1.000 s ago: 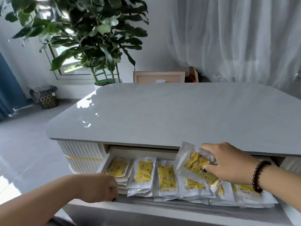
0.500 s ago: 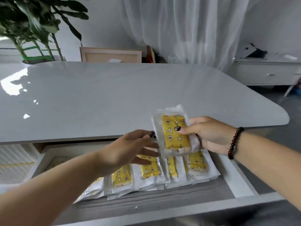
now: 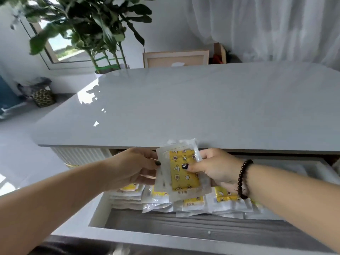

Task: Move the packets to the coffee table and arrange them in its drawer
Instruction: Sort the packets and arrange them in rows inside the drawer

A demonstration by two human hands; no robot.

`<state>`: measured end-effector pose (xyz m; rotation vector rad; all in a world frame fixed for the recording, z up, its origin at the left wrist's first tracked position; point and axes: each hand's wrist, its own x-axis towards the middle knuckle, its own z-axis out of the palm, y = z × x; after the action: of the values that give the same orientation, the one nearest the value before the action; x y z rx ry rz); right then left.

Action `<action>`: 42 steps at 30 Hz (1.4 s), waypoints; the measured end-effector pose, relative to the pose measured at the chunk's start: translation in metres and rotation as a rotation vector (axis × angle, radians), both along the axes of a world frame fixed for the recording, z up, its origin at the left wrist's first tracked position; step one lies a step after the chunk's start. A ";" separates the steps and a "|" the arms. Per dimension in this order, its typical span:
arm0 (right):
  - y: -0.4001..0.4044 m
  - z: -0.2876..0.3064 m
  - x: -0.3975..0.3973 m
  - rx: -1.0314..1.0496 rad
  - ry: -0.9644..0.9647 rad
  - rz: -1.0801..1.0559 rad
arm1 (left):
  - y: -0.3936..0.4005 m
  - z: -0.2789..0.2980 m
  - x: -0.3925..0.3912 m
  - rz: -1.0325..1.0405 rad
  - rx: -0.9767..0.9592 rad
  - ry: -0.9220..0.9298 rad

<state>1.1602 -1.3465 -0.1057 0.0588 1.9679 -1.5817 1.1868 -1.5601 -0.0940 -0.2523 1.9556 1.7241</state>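
Note:
A small stack of clear packets with yellow patterned inserts (image 3: 182, 178) is held above the open drawer (image 3: 147, 236) of the grey coffee table (image 3: 184, 107). My right hand (image 3: 215, 168) grips the stack from the right, thumb on its front. My left hand (image 3: 136, 166) holds its left edge, thumb on the packet's rim. More yellow packets (image 3: 226, 201) lie in overlapping rows inside the drawer, along its back half, partly hidden under my hands.
The drawer's front strip shows bare grey wood-grain bottom (image 3: 193, 225). A large potted plant (image 3: 95, 30) stands behind the table's far left corner, a framed board (image 3: 174, 58) leans behind the table, and a patterned basket (image 3: 43, 97) sits on the floor at left.
My right hand has lifted packets out of the drawer's rows. My left hand came up from the drawer's left front and now takes hold of the stack's left edge.

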 end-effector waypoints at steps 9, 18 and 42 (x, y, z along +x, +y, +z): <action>-0.085 -0.040 0.006 0.034 0.038 0.078 | -0.081 -0.020 0.003 0.003 -0.183 -0.073; -0.058 -0.055 -0.024 0.208 0.012 -0.082 | -0.099 -0.050 -0.002 0.147 -0.707 0.071; 0.048 -0.045 -0.021 0.431 0.019 -0.191 | -0.057 -0.059 0.007 -0.672 -1.473 0.620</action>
<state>1.1392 -1.2989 -0.1505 0.4161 2.3432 -1.2419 1.1934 -1.6173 -0.1529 0.4698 2.8902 -0.3152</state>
